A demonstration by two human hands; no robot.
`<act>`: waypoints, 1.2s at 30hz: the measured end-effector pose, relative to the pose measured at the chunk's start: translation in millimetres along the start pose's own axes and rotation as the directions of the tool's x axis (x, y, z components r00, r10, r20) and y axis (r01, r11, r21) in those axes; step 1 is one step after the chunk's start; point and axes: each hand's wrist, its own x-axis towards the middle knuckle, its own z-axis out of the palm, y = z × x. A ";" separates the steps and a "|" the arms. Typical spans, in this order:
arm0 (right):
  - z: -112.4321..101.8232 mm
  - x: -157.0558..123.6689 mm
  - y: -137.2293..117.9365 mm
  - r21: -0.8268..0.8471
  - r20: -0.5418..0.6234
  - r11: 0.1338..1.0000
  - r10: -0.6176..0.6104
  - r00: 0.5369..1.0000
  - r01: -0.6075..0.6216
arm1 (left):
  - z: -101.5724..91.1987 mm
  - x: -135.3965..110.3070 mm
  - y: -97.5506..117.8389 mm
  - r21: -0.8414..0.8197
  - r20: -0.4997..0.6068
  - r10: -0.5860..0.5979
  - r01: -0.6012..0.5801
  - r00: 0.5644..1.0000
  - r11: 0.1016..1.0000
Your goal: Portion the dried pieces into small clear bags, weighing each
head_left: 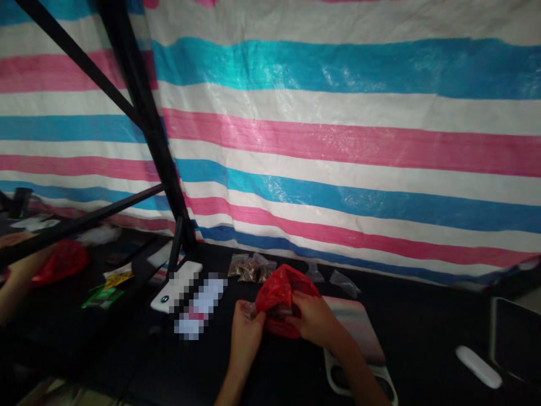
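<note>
A crumpled red plastic bag (pixel 282 285) stands on the black table between my hands, its mouth facing me. My left hand (pixel 247 330) is closed at the bag's left edge, with a small clear plastic bag (pixel 248 309) pinched between thumb and fingers. From the right, my right hand (pixel 315 318) reaches into the mouth of the red bag with its fingers curled. What those fingertips hold is hidden in the dim folds. Just behind the red bag lie several small clear bags of brown bits (pixel 248 268).
Two clear bags (pixel 344 283) lie behind my right hand. A tablet-like case (pixel 359 332) sits under my right forearm. A white phone (pixel 175 287) is at left, a white oblong object (pixel 478 366) at right. Beyond a black frame (pixel 163 158), another person's arm (pixel 25 270) touches red plastic.
</note>
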 end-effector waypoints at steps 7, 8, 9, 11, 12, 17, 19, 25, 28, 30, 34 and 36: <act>9.2 -3.2 0.8 0.150 0.019 0.987 -0.064 0.998 0.060 | -7.0 -23.8 -1.2 -0.267 0.067 -0.179 0.190 0.982 0.945; 9.9 -3.0 1.4 0.160 0.015 0.985 -0.066 0.998 0.062 | -6.6 -26.6 -0.9 -0.285 0.083 -0.191 0.207 0.978 0.936; 10.4 -2.8 2.1 0.168 0.012 0.984 -0.067 0.998 0.064 | -6.3 -28.7 -0.3 -0.299 0.103 -0.200 0.222 0.974 0.928; 11.0 -2.2 3.4 0.191 0.005 0.979 -0.073 0.997 0.071 | -6.8 -31.5 2.0 -0.314 0.151 -0.204 0.243 0.967 0.918; 11.3 -2.0 3.9 0.205 0.003 0.976 -0.080 0.997 0.077 | -8.0 -32.4 3.8 -0.317 0.176 -0.201 0.249 0.964 0.915; 12.4 -1.0 5.3 0.275 -0.015 0.956 -0.101 0.995 0.101 | -23.9 -38.4 18.0 -0.271 0.100 -0.059 0.084 0.993 0.959; 11.6 -0.3 5.9 0.312 -0.031 0.944 -0.106 0.994 0.110 | -31.0 -45.4 23.8 -0.166 -0.057 0.086 -0.094 0.995 0.982; 1.7 -2.2 12.5 0.444 -0.072 0.885 -0.120 0.990 0.140 | -24.4 -76.0 33.6 0.022 0.139 0.282 -0.287 0.949 0.958; -3.5 -4.7 18.0 0.496 -0.093 0.855 -0.122 0.988 0.152 | -9.9 -74.2 34.7 0.058 0.323 0.274 -0.307 0.906 0.950; -5.0 -4.8 20.9 0.528 -0.112 0.832 -0.132 0.985 0.171 | -1.9 -62.2 35.5 0.057 0.316 0.293 -0.326 0.902 0.944; -1.8 0.8 24.2 0.568 -0.195 0.794 -0.127 0.972 0.218 | 7.1 -25.3 37.3 -0.024 0.288 0.345 -0.354 0.893 0.935; 1.9 4.8 24.1 0.567 -0.253 0.789 -0.107 0.962 0.236 | 10.4 -8.9 35.8 -0.060 0.350 0.367 -0.370 0.862 0.927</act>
